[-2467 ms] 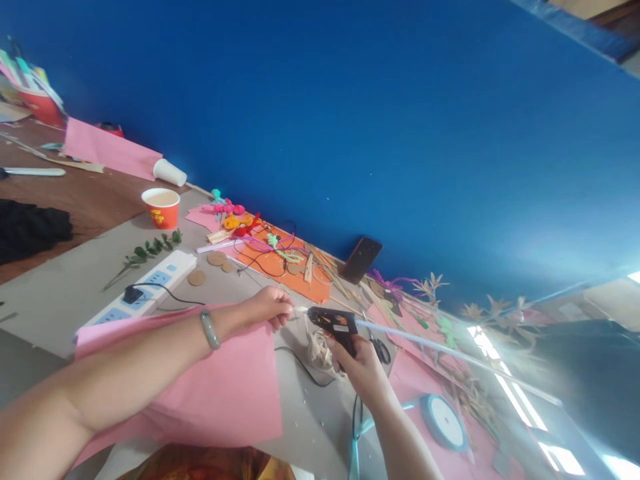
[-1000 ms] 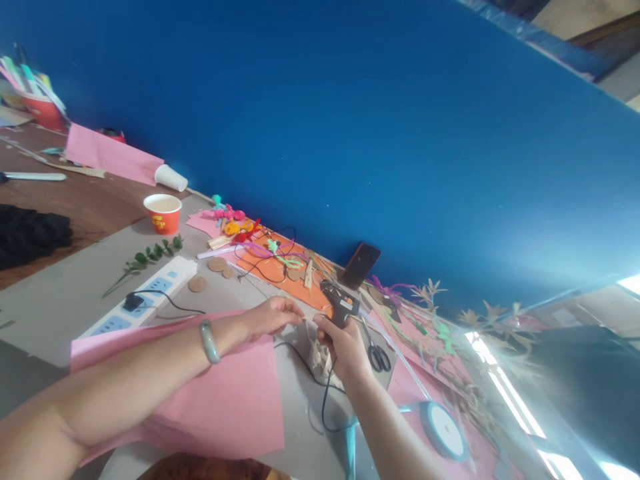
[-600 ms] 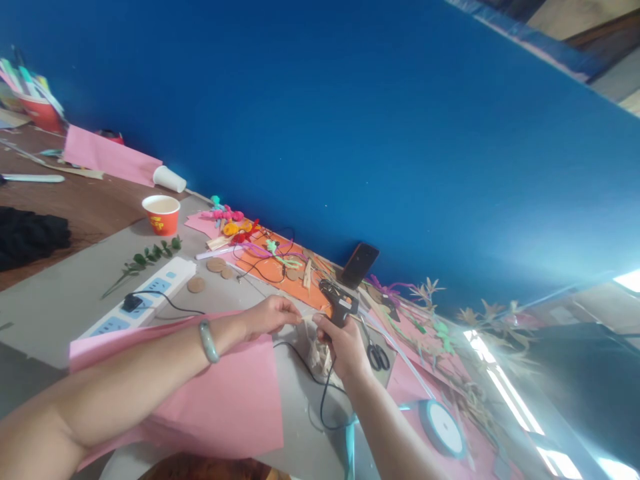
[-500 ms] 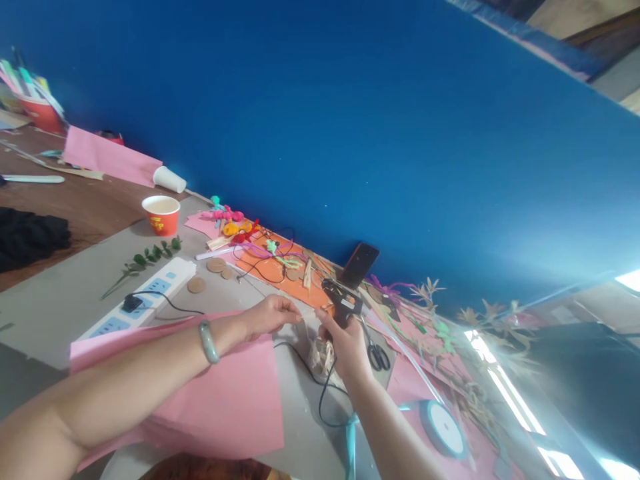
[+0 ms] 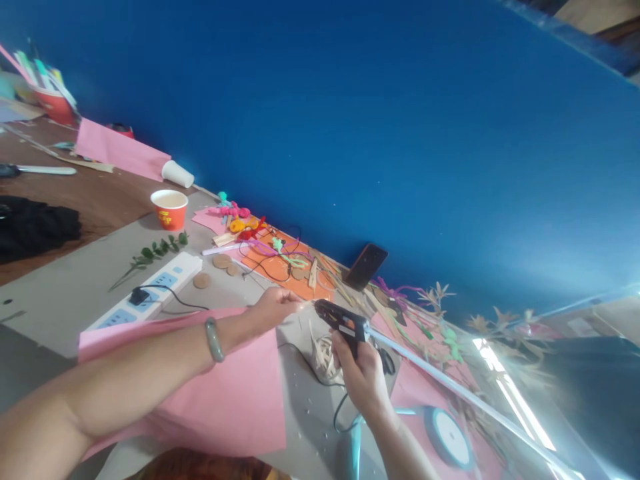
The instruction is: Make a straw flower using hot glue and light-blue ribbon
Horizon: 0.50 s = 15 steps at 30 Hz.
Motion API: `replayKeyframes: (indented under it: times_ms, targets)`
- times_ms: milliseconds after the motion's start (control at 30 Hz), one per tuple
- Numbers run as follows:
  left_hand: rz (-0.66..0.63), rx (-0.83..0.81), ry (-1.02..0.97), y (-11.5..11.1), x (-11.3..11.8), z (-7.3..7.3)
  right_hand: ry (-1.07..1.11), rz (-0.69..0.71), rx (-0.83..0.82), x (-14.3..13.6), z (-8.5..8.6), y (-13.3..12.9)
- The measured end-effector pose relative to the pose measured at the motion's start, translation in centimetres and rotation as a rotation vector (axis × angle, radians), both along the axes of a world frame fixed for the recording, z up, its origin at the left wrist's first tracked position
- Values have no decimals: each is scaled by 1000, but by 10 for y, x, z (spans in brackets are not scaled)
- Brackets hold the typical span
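Observation:
My right hand [image 5: 363, 373] is wrapped round the handle of a black hot glue gun [image 5: 345, 323]. Its nozzle points left, and a long translucent glue stick [image 5: 435, 370] runs out of its back. Just left of the nozzle, my left hand [image 5: 275, 308] has its fingertips pinched together; whatever they hold is too small to make out. Below the gun lies a bundle of pale raffia-like strips [image 5: 324, 353]. Black scissors [image 5: 386, 361] are partly hidden behind my right hand. Pink paper [image 5: 230, 393] lies under my left forearm.
A white power strip [image 5: 150, 293] with a black plug lies left of my hands, near a green leafy sprig [image 5: 155, 252] and a red paper cup [image 5: 170, 210]. A phone [image 5: 366, 265] leans against the blue wall. At the right is a ribbon roll [image 5: 450, 437].
My right hand has turned the glue gun so its nozzle faces my left fingertips, and the gun sits lower. The left fingers have drawn closer together. The view has shifted slightly.

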<state>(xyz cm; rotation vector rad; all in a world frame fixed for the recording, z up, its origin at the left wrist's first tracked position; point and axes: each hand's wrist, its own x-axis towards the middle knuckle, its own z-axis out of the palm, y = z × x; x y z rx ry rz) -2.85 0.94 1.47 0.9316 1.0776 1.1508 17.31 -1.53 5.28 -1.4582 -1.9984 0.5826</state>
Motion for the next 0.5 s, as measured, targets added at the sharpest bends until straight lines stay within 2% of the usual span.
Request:
replayKeyframes:
  times_ms: [200,367,500]
  targets:
    - [18,136,77,5,-1,-13,-118,17,64,0,1,0]
    - [45,154,99,2,0,-7,-155,37,122,2,-4,1]
    - [67,156,88,-2,0,0,-176,38,104,1,-2,1]
